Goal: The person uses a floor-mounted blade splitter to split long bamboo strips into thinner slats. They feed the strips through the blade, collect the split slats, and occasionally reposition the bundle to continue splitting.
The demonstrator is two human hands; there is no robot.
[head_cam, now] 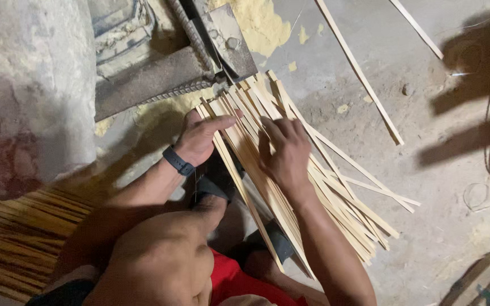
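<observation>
Your left hand [202, 137] lies flat, fingers open, on the left edge of the bamboo strips [336, 192]; your right hand [283, 150] presses loosely curled fingers on the bundle's middle, gripping nothing. Strips are pale yellow, thin, flat & long, fanned w/ far ends against the metal machine [171, 62], near ends splayed right over the floor [443, 187].

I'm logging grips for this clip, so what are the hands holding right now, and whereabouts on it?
Both hands rest on a fanned bundle of pale wooden strips, near its upper end: the left hand at its left edge, the right hand pressing on top. Neither clearly closes around a strip.
</observation>
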